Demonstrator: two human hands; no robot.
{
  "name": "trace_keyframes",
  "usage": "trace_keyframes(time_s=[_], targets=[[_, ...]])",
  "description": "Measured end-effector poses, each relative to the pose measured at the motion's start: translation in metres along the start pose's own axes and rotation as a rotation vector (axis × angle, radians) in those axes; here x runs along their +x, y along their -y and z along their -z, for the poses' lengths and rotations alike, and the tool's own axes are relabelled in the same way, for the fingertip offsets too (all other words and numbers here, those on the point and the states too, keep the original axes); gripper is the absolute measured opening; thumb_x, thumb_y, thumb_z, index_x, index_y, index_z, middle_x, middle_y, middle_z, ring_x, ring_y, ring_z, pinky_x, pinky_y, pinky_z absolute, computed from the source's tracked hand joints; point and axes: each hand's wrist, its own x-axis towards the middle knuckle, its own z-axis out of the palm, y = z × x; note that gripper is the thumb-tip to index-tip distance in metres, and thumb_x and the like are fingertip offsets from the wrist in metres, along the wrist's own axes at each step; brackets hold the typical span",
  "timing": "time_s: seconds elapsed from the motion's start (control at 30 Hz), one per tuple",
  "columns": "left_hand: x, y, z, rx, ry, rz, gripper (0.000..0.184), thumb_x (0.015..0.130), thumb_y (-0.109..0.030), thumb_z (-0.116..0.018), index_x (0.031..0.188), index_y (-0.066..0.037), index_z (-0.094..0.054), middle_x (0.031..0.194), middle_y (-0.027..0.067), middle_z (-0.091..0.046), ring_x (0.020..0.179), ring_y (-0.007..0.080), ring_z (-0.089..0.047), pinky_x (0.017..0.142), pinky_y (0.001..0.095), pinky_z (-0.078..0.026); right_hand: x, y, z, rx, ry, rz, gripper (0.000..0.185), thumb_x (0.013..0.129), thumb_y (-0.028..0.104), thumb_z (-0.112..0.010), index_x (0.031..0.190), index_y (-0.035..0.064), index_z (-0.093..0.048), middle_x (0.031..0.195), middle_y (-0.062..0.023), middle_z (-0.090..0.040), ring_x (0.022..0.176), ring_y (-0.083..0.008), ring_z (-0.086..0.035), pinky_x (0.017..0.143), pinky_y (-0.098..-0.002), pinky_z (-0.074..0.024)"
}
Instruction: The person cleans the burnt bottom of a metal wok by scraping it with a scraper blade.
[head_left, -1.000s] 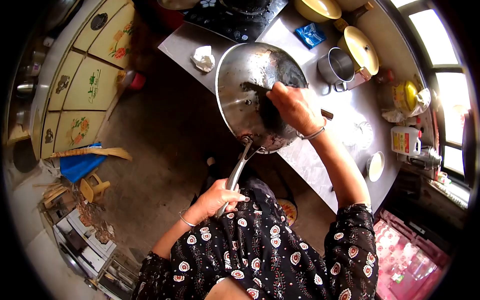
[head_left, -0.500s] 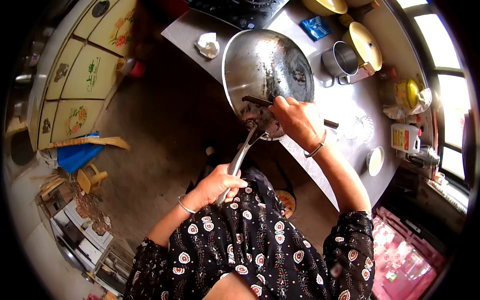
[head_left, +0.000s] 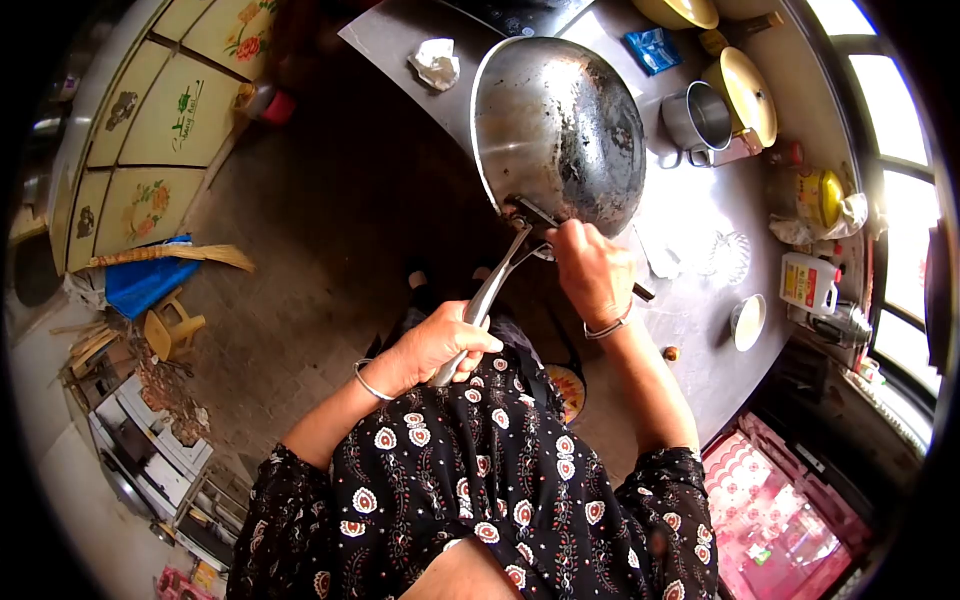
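Observation:
A metal wok [head_left: 560, 125] is tipped over so its underside faces me, with dark burnt patches and bare shiny metal. My left hand [head_left: 445, 345] is wrapped round its long metal handle [head_left: 488, 292], near the end. In my right hand [head_left: 597, 268] is a narrow, dark, flat blade-like scraper [head_left: 537, 212]; one end sticks out on each side of the fist. The scraper's left end lies at the wok's lower edge, where the handle joins. Contact there is hard to make out. Part of the scraper is hidden by my fingers.
On the grey table [head_left: 690, 390] stand a steel mug [head_left: 697, 117], a yellow lidded pot [head_left: 745, 95], a small white bowl [head_left: 747, 322], a blue packet [head_left: 653, 51] and crumpled white paper [head_left: 435, 64]. A stool [head_left: 566, 392] is below. A broom [head_left: 180, 255] lies left.
My right hand has drawn the scraper down and left, from the wok's underside to the handle joint. The wok appears slightly higher and farther right in view. My left hand keeps its grip.

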Motion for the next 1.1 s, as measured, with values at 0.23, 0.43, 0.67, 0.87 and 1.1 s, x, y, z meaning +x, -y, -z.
trace_keyframes(time_s=[0.23,0.43,0.67,0.87,1.1], targets=[[0.0,-0.004,0.001,0.019,0.009,0.01,0.029,0.077,-0.003,-0.063,0.063,-0.01,-0.04,0.053,0.002,-0.046,0.041,0.0088,-0.044,0.036,0.0241,-0.036,0.001,-0.011,0.0,0.004,-0.03,0.011,0.025,0.086,0.027,-0.061,0.074,0.0118,-0.046,0.06,-0.0045,-0.052,0.051,-0.0244,-0.059,0.04,-0.036,-0.0438],[0.001,-0.008,-0.002,0.028,-0.01,0.038,0.03,0.078,-0.003,-0.063,0.062,-0.01,-0.039,0.052,0.0011,-0.045,0.04,0.0089,-0.043,0.036,0.0241,-0.035,0.037,-0.041,0.014,0.114,-0.209,-0.032,0.028,0.087,0.028,-0.061,0.073,0.0111,-0.044,0.058,-0.0067,-0.05,0.047,-0.0308,-0.053,0.04,-0.0394,-0.0385],[0.004,-0.006,-0.002,0.009,-0.025,0.026,0.028,0.076,-0.004,-0.065,0.067,-0.011,-0.039,0.052,0.0021,-0.047,0.038,0.0087,-0.044,0.034,0.0236,-0.036,0.03,-0.051,0.007,0.119,-0.087,-0.002,0.028,0.087,0.024,-0.062,0.074,0.009,-0.042,0.061,-0.0094,-0.054,0.051,-0.0328,-0.055,0.042,-0.0403,-0.0405],[0.009,-0.007,-0.007,-0.009,-0.006,0.038,0.025,0.079,-0.001,-0.062,0.069,-0.009,-0.041,0.054,0.0021,-0.044,0.041,0.0096,-0.044,0.037,0.0238,-0.035,0.03,-0.063,0.007,0.107,-0.142,-0.041,0.028,0.088,0.031,-0.059,0.074,0.0104,-0.046,0.059,-0.0069,-0.054,0.048,-0.0299,-0.056,0.041,-0.0402,-0.0424],[0.009,-0.006,-0.012,-0.006,-0.058,0.034,0.027,0.077,-0.002,-0.064,0.071,-0.01,-0.039,0.052,0.003,-0.046,0.038,0.0089,-0.042,0.035,0.0237,-0.035,0.016,-0.056,-0.007,0.144,-0.202,-0.097,0.026,0.087,0.026,-0.06,0.074,0.0102,-0.044,0.059,-0.0074,-0.054,0.049,-0.0296,-0.056,0.042,-0.0391,-0.0417]])
